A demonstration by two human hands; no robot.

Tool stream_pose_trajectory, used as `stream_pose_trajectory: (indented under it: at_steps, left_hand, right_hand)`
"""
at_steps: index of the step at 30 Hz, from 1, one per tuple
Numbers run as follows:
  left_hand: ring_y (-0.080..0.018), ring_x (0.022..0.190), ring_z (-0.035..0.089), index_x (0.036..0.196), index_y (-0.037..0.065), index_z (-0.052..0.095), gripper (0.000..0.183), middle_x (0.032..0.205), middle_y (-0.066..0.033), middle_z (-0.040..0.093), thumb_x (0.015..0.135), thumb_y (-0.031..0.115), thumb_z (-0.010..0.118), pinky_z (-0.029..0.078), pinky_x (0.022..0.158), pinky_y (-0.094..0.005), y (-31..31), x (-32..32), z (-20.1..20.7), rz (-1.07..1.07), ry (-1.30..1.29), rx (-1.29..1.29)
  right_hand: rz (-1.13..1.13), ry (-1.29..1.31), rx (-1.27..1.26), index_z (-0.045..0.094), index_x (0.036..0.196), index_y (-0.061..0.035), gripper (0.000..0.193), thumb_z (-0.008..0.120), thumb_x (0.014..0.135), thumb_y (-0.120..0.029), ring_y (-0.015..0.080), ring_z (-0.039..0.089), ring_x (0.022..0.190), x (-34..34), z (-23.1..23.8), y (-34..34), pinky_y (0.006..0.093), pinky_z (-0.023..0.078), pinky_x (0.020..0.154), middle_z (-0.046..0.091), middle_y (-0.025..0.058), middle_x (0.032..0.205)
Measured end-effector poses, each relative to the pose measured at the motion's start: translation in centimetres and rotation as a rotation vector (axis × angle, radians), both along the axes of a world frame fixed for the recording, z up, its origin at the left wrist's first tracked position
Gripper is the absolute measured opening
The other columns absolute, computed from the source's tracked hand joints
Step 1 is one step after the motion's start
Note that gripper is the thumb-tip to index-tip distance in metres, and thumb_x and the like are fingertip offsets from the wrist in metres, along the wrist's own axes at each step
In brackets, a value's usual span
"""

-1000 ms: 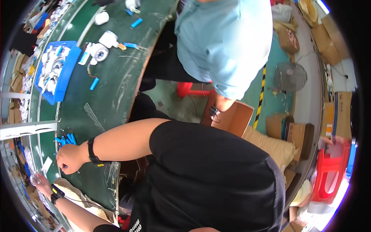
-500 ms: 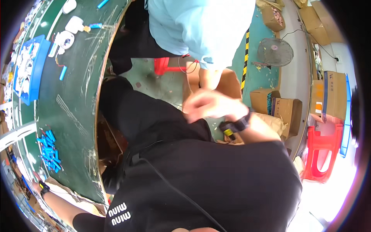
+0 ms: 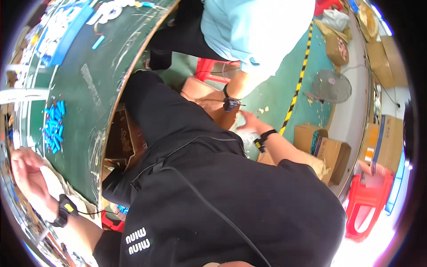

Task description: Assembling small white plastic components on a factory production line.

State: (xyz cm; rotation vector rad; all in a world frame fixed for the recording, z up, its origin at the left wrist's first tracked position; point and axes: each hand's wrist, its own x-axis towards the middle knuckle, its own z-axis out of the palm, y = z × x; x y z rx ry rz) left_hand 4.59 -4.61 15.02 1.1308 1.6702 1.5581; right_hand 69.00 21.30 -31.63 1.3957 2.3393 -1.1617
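My left hand [image 3: 30,173] is raised by the near end of the green table, palm showing and fingers loosely curved apart, with nothing seen in it. A heap of blue cylindrical cells with wires [image 3: 54,127] lies on the table just beyond it. My right hand [image 3: 251,124] reaches out past my lap, thumb and fingers apart, beside an open cardboard box [image 3: 204,91]. Clear plastic [image 3: 250,141] shows just below that hand; I cannot tell whether they touch. A co-worker's forearm [image 3: 238,84] reaches down to the box, the hand out of sight.
The green table [image 3: 84,111] runs along my left, with a blue bin [image 3: 73,33] of white parts. A co-worker in light blue [image 3: 258,31] is ahead. At right are a fan [image 3: 331,86], cardboard boxes [image 3: 331,158] and a red stool [image 3: 367,207].
My left hand has come up and forward near the cell heap. My right hand has moved right, its fingers now stretched out. The view has shifted, and the co-worker's wristband now shows.
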Motion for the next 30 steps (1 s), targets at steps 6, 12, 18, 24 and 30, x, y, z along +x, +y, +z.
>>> stream_pose_trajectory:
  at_steps: [6, 12, 18, 24, 30]
  left_hand:
    - [-0.0208, 0.077, 0.057, 0.108, -0.001, 0.06, 0.015, 0.084, -0.0121, 0.06, 0.099, 0.009, 0.052, 0.047, 0.069, -0.0317, -2.5, 14.9, -1.5, -0.095, 0.303, -0.072]
    - [-0.0201, 0.076, 0.059, 0.097, -0.001, 0.064, 0.014, 0.082, -0.0091, 0.06, 0.102, 0.01, 0.058, 0.05, 0.07, -0.0326, -6.4, 15.8, -10.1, 0.312, 0.095, -0.047]
    - [-0.0223, 0.077, 0.07, 0.106, 0.002, 0.071, 0.017, 0.087, -0.0113, 0.069, 0.094, 0.013, 0.074, 0.055, 0.07, -0.0351, -2.8, 19.5, -15.0, -0.205, 0.265, -0.609]
    - [-0.0371, 0.076, 0.066, 0.088, 0.002, 0.065, 0.019, 0.079, -0.0161, 0.066, 0.094, 0.018, 0.073, 0.052, 0.068, -0.0436, -2.9, 18.8, -19.1, -0.252, 0.407, -0.535]
    - [-0.039, 0.082, 0.066, 0.089, 0.003, 0.066, 0.022, 0.084, -0.0157, 0.067, 0.096, 0.023, 0.069, 0.053, 0.073, -0.0483, -2.5, 16.7, -20.6, -0.066, 0.623, -0.626]
  right_hand:
    - [0.224, -0.153, 0.052, 0.055, 0.15, -0.0117, 0.065, 0.068, 0.09, -0.035, 0.0455, 0.058, 0.128, -6.7, -14.2, -3.4, 0.0485, 0.05, 0.107, 0.062, 0.0275, 0.136]
    - [0.326, -0.258, 0.005, 0.072, 0.1, -0.0002, 0.036, 0.067, 0.092, -0.035, 0.0428, 0.073, 0.088, -9.5, -10.4, 1.7, 0.0497, 0.059, 0.083, 0.074, 0.0221, 0.086]
    - [0.523, -0.335, -0.213, 0.077, 0.095, -0.0029, 0.034, 0.066, 0.094, -0.035, 0.0389, 0.074, 0.086, -15.1, -1.7, 6.6, 0.0523, 0.056, 0.076, 0.075, 0.0216, 0.089]
    - [0.615, -0.117, 0.077, 0.074, 0.089, -0.0009, 0.026, 0.064, 0.09, -0.025, 0.0361, 0.071, 0.073, -24.8, 19.2, 6.9, 0.0435, 0.054, 0.066, 0.072, 0.0189, 0.081]
    - [0.69, 0.473, 0.035, 0.073, 0.095, -0.0011, 0.014, 0.067, 0.089, -0.012, 0.0239, 0.067, 0.069, -35.1, 32.1, 6.2, 0.0359, 0.051, 0.065, 0.069, 0.016, 0.078]
